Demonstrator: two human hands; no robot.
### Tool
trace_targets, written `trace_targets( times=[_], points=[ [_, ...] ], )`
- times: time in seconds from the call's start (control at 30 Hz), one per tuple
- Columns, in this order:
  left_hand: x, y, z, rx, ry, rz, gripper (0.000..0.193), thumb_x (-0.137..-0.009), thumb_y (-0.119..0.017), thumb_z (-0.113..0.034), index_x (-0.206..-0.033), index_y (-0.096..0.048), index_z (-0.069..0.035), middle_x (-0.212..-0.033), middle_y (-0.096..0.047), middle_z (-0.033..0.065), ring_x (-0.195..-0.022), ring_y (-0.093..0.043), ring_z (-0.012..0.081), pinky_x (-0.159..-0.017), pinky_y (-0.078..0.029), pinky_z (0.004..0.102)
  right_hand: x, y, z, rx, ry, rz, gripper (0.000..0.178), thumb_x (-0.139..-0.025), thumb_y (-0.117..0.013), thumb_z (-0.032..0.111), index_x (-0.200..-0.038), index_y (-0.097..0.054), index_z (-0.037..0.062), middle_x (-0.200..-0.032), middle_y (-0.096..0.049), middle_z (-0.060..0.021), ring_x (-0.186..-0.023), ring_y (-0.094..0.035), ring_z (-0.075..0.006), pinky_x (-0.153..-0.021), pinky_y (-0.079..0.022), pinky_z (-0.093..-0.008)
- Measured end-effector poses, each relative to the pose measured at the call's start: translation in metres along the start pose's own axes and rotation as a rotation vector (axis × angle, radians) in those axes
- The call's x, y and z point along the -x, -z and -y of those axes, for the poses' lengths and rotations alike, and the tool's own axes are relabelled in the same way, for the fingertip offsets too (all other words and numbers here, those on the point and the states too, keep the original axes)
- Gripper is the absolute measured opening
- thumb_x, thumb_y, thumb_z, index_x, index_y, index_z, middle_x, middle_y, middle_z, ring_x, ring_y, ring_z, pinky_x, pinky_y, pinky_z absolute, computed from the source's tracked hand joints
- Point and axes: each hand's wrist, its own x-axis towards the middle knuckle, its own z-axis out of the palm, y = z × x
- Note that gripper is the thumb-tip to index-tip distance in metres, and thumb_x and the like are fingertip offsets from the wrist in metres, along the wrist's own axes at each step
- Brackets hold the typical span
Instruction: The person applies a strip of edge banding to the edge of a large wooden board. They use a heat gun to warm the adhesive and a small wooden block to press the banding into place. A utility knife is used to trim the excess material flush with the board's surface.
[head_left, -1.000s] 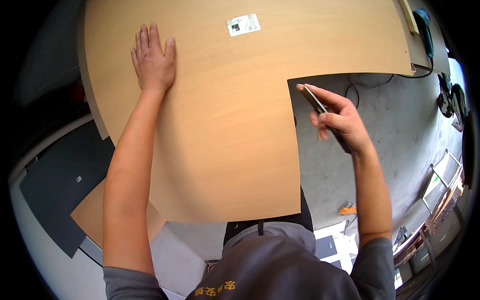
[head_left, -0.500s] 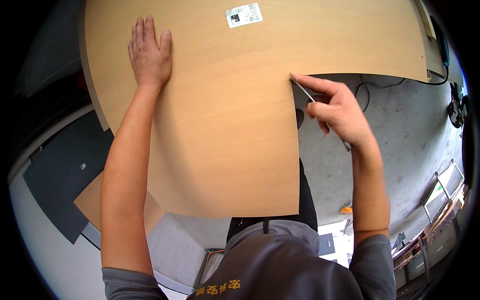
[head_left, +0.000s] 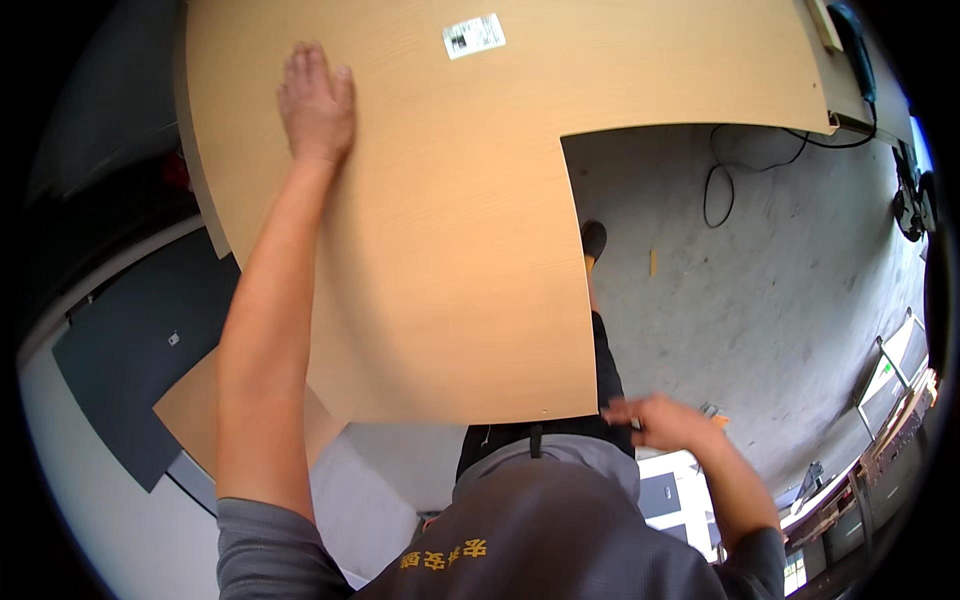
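A large light wood-grain board [head_left: 450, 250] lies before me, with a rectangular notch cut from its right side. My left hand [head_left: 318, 110] rests flat on its upper left part, fingers stretched out. At the board's near right corner, my right hand [head_left: 665, 420] is closed, its fingertips close to the edge and blurred by motion. It appears to grip a thin metal tool, now mostly hidden by the hand. A white printed label [head_left: 474, 36] is stuck on the far part of the board.
A teal corded power tool [head_left: 852, 50] lies at the far right; its black cable [head_left: 720, 190] loops on the grey floor [head_left: 780, 290]. Dark grey panels [head_left: 150, 350] and a brown sheet [head_left: 190, 405] lean at left. My shoe [head_left: 594, 238] shows below the notch.
My right hand has swept from the notch's inner corner toward me, down the board's right edge to its near corner. My left hand stays flat on the board. The view has shifted slightly.
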Motion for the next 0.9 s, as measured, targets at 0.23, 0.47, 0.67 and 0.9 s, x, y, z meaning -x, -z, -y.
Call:
trace_targets(
  times=[0.23,0.47,0.67,0.9],
  points=[
    [0.158,0.072,-0.247,0.350,-0.580,0.453,0.083,-0.089,-0.061,-0.041,-0.156,-0.031,-0.001,-0.164,-0.028,0.0177,-0.155,-0.022,0.0310,-0.127,-0.016,0.0470,0.021,0.016,-0.022,-0.782,-0.160,-0.826,0.065,-0.080,-0.047,-0.006,-0.145,-0.048,0.0020,-0.113,-0.070,-0.0146,-0.072,-0.062,-0.0156,-0.069,-0.053,-0.0296],
    [0.392,0.166,-0.191,1.101,-0.287,1.190,0.053,-0.094,-0.066,-0.022,-0.143,-0.054,-0.004,-0.125,-0.067,0.0174,-0.116,-0.063,0.0386,-0.104,-0.049,0.0444,-0.004,-0.004,-0.002,-0.815,-0.052,-0.829,0.013,-0.101,-0.057,0.016,-0.108,-0.054,0.0065,-0.095,-0.071,-0.0033,-0.063,-0.054,-0.0078,-0.057,-0.045,-0.0257],
    [0.510,0.147,-0.163,1.972,1.674,0.564,0.057,-0.107,-0.048,-0.048,-0.144,-0.051,-0.005,-0.137,-0.064,0.0108,-0.123,-0.062,0.0284,-0.105,-0.051,0.0433,-0.057,-0.054,-0.030,-0.353,-0.124,-0.811,0.022,-0.105,-0.054,0.022,-0.109,-0.051,0.0012,-0.110,-0.070,-0.0143,-0.096,-0.065,-0.0236,-0.083,-0.051,-0.0375],
    [0.475,0.115,-0.188,2.028,1.671,-0.273,0.051,-0.105,-0.053,-0.045,-0.142,-0.051,-0.010,-0.137,-0.062,0.0062,-0.126,-0.060,0.0260,-0.104,-0.052,0.0433,-0.056,-0.012,0.021,-0.037,0.067,-0.760,0.053,-0.098,-0.057,0.016,-0.147,-0.043,0.0043,-0.123,-0.066,-0.0243,-0.118,-0.063,-0.0365,-0.099,-0.049,-0.0423]
  ],
)
